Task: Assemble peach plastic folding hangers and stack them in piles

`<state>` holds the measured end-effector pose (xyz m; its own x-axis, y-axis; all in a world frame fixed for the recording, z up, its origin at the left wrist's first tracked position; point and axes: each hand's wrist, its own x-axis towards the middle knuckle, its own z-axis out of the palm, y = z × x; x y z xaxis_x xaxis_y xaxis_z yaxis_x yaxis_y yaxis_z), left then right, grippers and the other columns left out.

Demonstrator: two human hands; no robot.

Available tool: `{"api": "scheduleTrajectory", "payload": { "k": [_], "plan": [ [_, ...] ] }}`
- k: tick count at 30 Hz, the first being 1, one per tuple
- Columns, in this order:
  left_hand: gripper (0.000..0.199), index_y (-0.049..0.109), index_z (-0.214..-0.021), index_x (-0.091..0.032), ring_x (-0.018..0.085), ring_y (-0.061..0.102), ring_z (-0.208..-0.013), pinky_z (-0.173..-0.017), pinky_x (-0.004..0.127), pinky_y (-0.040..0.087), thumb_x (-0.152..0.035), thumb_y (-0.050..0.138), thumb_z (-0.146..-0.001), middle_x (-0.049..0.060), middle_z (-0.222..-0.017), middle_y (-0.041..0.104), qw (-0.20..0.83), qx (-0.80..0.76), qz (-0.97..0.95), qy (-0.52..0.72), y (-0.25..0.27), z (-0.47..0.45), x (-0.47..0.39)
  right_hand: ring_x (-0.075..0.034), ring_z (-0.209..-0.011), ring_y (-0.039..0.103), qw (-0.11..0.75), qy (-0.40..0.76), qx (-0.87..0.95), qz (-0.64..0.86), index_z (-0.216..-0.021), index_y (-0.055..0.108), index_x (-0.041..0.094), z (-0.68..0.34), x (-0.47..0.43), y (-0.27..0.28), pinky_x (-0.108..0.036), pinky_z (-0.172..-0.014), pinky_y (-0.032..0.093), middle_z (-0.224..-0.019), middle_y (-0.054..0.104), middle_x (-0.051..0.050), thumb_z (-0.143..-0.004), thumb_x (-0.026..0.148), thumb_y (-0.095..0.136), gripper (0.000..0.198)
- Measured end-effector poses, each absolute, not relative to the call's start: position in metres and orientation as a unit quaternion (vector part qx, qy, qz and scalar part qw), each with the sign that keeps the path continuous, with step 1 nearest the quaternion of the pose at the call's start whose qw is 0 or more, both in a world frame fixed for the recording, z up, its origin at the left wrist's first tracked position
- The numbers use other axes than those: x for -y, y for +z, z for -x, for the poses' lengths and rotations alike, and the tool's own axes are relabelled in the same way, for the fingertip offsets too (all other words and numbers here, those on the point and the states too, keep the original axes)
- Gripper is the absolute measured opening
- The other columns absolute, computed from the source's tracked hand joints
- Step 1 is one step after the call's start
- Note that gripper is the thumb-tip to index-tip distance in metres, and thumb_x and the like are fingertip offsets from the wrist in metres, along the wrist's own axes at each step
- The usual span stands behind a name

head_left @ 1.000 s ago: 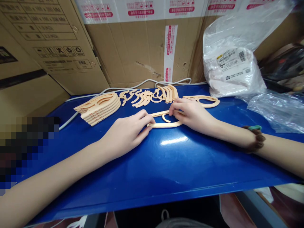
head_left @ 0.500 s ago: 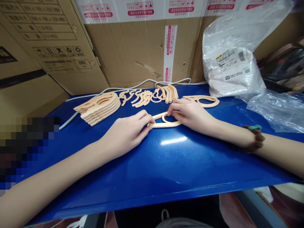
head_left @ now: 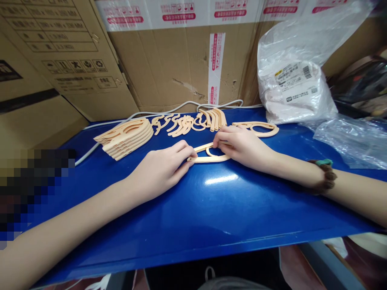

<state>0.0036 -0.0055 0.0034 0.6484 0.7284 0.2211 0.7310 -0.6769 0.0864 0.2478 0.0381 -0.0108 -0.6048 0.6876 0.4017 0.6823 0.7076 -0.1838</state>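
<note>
My left hand (head_left: 166,165) pinches the left end of a beige plastic hanger piece (head_left: 210,159), which has a loop inside its curved outline. On the same piece's right side my right hand (head_left: 242,145) is closed, its fingers covering part of the loop and the upper bar. The piece lies on or just above the blue tabletop (head_left: 181,213); I cannot tell which. Behind my left hand rests a stack of matching beige hanger pieces (head_left: 130,137). Small beige hooks (head_left: 181,125) and curved strips (head_left: 215,119) lie beyond both hands. Another looped hanger piece (head_left: 266,129) is partly behind my right hand.
A large cardboard box (head_left: 169,64) stands along the back edge, with a printed carton (head_left: 75,60) at left. A white cable (head_left: 178,108) runs before them. At right are a labelled plastic bag (head_left: 296,88) and clear plastic film (head_left: 353,139).
</note>
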Motion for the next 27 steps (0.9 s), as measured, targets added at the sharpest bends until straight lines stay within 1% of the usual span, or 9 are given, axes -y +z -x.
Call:
{"api": "scheduleTrajectory", "payload": {
  "k": [3,6,8,13,15,18,20,24,27],
  "plan": [
    [0.023,0.060,-0.107,-0.021,0.010,0.056,-0.066,-0.060,0.024,0.039,-0.030,0.040,-0.101,0.000,-0.106,0.063,0.004,0.407,0.906,-0.114,0.003,-0.004,0.005,-0.023,-0.093,0.060,0.249,0.010,0.886,0.390,-0.094,0.062,0.017,-0.246,-0.037,-0.008,-0.034,-0.081,0.041,-0.097,0.068,-0.007,-0.087,0.013,0.052,0.013],
    [0.025,0.060,-0.108,-0.021,0.011,0.057,-0.068,-0.061,0.025,0.039,-0.031,0.038,-0.101,0.000,-0.107,0.062,0.004,0.411,0.905,-0.113,0.004,-0.004,0.005,-0.024,-0.101,0.061,0.271,-0.003,0.880,0.391,-0.102,0.060,0.018,-0.241,-0.040,-0.004,-0.037,-0.087,0.041,-0.108,0.068,-0.008,-0.089,0.018,0.053,0.015],
    [0.024,0.059,-0.108,-0.021,0.012,0.059,-0.071,-0.062,0.026,0.040,-0.031,0.038,-0.101,0.000,-0.108,0.062,0.002,0.414,0.904,-0.108,0.004,-0.004,0.006,-0.026,-0.105,0.060,0.269,-0.030,0.884,0.381,-0.105,0.060,0.018,-0.236,-0.046,0.000,-0.040,-0.090,0.041,-0.112,0.068,-0.010,-0.090,0.020,0.052,0.017],
    [0.024,0.058,-0.108,-0.021,0.014,0.061,-0.076,-0.062,0.026,0.040,-0.031,0.038,-0.101,0.000,-0.110,0.062,-0.002,0.418,0.903,-0.100,0.004,-0.003,0.005,-0.026,-0.109,0.060,0.246,-0.063,0.896,0.364,-0.113,0.063,0.015,-0.214,-0.081,0.013,-0.039,-0.094,0.040,-0.114,0.068,-0.011,-0.093,0.024,0.048,0.027],
    [0.023,0.058,-0.109,-0.022,0.015,0.061,-0.076,-0.061,0.027,0.040,-0.031,0.038,-0.102,0.000,-0.110,0.061,-0.004,0.420,0.902,-0.098,0.004,-0.003,0.004,-0.025,-0.109,0.060,0.226,-0.061,0.902,0.362,-0.119,0.064,0.015,-0.202,-0.098,0.018,-0.037,-0.094,0.041,-0.120,0.066,-0.011,-0.093,0.022,0.048,0.031],
    [0.023,0.058,-0.109,-0.022,0.016,0.062,-0.077,-0.061,0.027,0.041,-0.030,0.037,-0.102,0.000,-0.110,0.061,0.001,0.418,0.903,-0.097,0.003,-0.002,0.003,-0.027,-0.120,0.055,0.180,-0.069,0.916,0.353,-0.133,0.057,0.013,-0.184,-0.120,0.020,-0.041,-0.101,0.039,-0.130,0.062,-0.013,-0.095,0.022,0.047,0.040],
    [0.022,0.057,-0.109,-0.023,0.016,0.063,-0.079,-0.061,0.027,0.041,-0.030,0.037,-0.102,0.000,-0.110,0.061,0.005,0.417,0.904,-0.097,0.002,-0.001,0.003,-0.029,-0.126,0.052,0.147,-0.062,0.926,0.342,-0.138,0.053,0.013,-0.174,-0.131,0.017,-0.043,-0.103,0.038,-0.139,0.057,-0.015,-0.097,0.023,0.043,0.043],
    [0.020,0.057,-0.107,-0.023,0.017,0.063,-0.078,-0.059,0.027,0.040,-0.029,0.038,-0.101,0.000,-0.109,0.061,0.011,0.410,0.907,-0.096,0.000,0.001,0.002,-0.031,-0.128,0.051,0.118,-0.050,0.937,0.324,-0.142,0.051,0.013,-0.161,-0.144,0.006,-0.047,-0.102,0.038,-0.142,0.054,-0.016,-0.100,0.024,0.037,0.045],
    [0.017,0.057,-0.105,-0.023,0.017,0.062,-0.077,-0.058,0.027,0.039,-0.026,0.041,-0.100,0.000,-0.107,0.061,0.013,0.405,0.909,-0.094,0.000,0.003,0.002,-0.031,-0.128,0.050,0.105,-0.036,0.946,0.304,-0.139,0.054,0.016,-0.155,-0.147,-0.001,-0.048,-0.102,0.038,-0.142,0.056,-0.014,-0.100,0.026,0.038,0.043]
  ]
}}
